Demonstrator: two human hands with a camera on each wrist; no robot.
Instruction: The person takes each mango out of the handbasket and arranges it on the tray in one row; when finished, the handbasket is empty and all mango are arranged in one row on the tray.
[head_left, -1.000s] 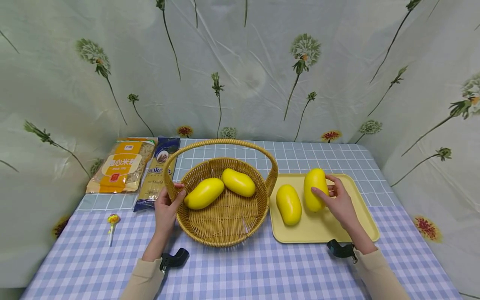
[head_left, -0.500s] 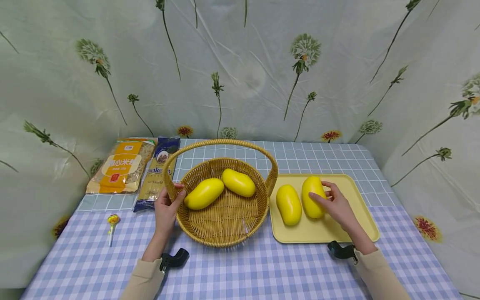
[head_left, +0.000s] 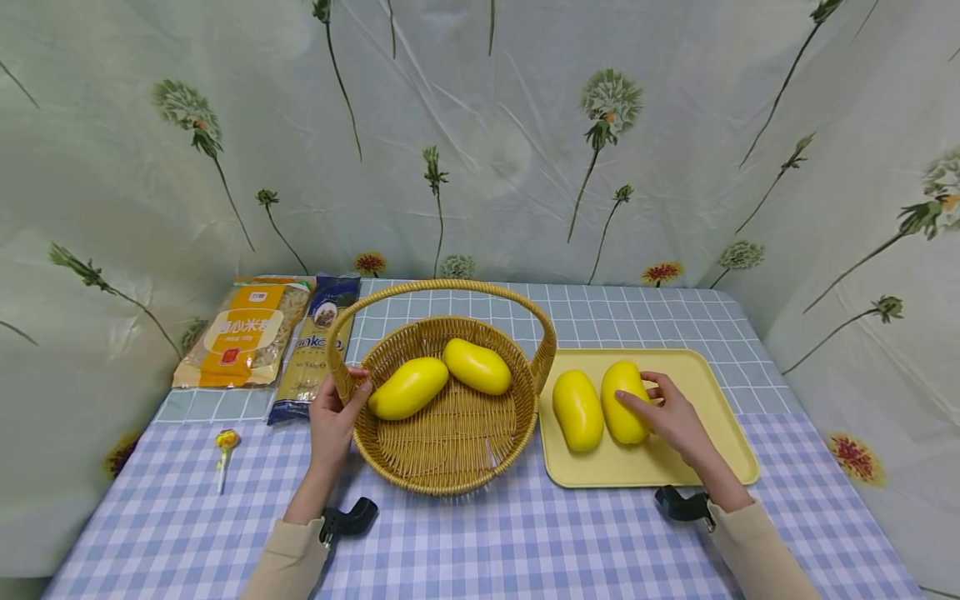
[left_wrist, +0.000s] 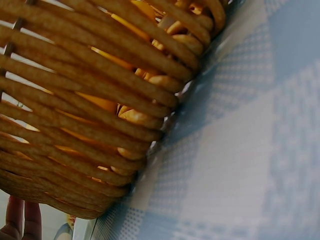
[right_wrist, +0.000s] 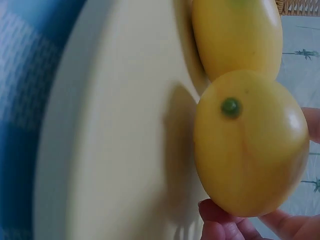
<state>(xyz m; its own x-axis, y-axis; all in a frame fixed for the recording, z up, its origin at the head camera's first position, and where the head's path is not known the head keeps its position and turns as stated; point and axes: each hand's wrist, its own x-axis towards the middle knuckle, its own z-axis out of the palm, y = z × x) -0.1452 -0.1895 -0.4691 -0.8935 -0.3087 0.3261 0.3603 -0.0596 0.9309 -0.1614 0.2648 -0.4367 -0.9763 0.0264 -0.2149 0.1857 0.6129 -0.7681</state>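
The right hand, thumb and fingers part-curled, grips one yellow mango at one yellow tray; I cannot tell whether it touches the tray. The left hand pinches one wicker basket at its handle's foot. Just left of the held fruit lies a second mango; right of the left hand, two basket mangoes. Beyond that hand, two food packets; to its left, one lollipop.

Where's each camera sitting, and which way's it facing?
Head: on the head, facing forward and down at the basket and tray; left hand, right hand and sleeves show.
Left wrist: on that wrist, facing the basket's side; left fingers show.
Right wrist: on that wrist, facing the held yellow fruit; right fingertips show.
Head and left wrist share the basket.
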